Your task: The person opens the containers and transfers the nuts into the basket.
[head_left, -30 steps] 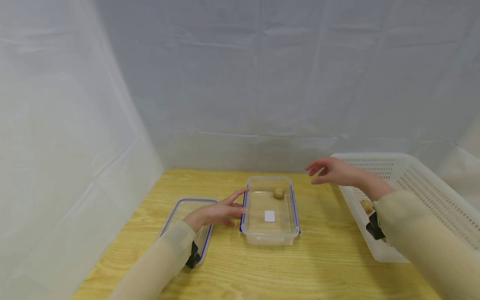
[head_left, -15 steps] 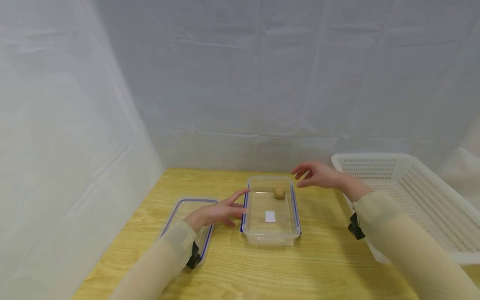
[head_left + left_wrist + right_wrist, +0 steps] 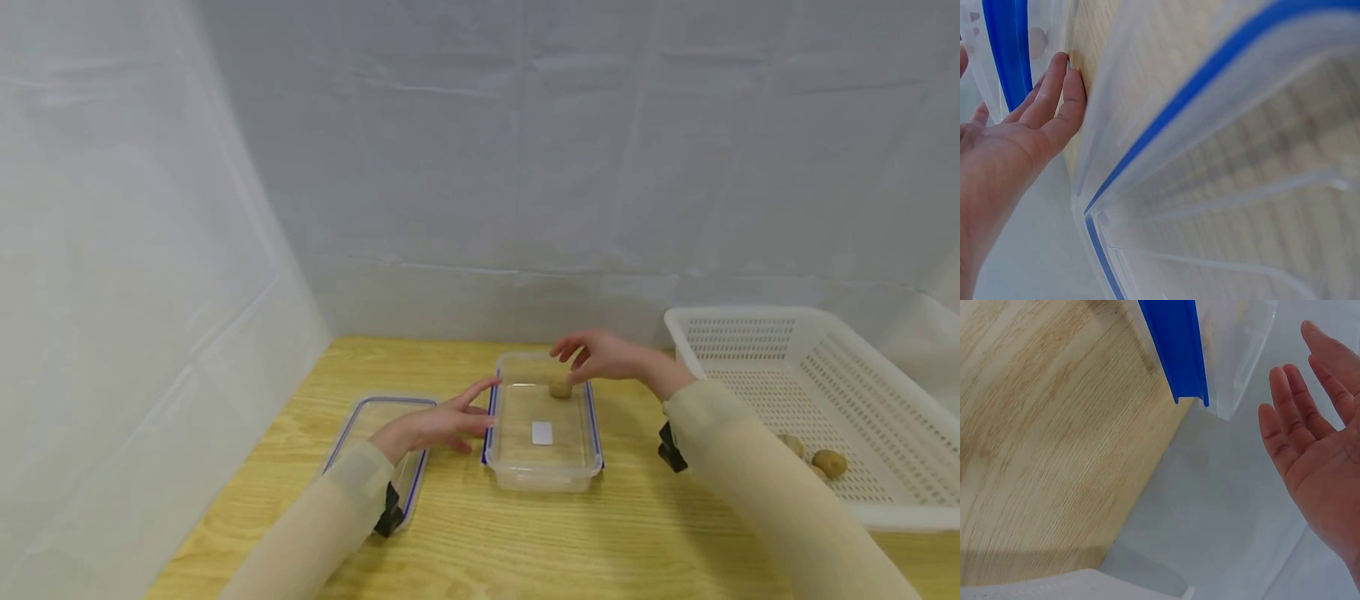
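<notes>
A clear plastic food container (image 3: 517,454) with blue side latches stands uncovered on the table. One small brown potato (image 3: 559,389) lies inside it, toward its back right corner. My left hand (image 3: 442,423) is at the container's left side, its fingers spread against or very near the blue latch (image 3: 1010,53). Over the container's back right corner hovers my right hand (image 3: 603,357), fingers loosely bent and partly covering the potato. In the right wrist view that hand (image 3: 1322,434) holds nothing. A clear lid (image 3: 412,479) with a blue seal lies under my left forearm.
On the right stands a white perforated basket (image 3: 885,517), with several potatoes (image 3: 829,463) near its front, partly behind my right sleeve. The wooden table (image 3: 525,550) ends at white sheeting at the back and left. A white label (image 3: 542,433) shows in the container.
My right hand has moved left from beside the basket to above the container. More potatoes show in the basket as the sleeve moves off. My left hand stays in place.
</notes>
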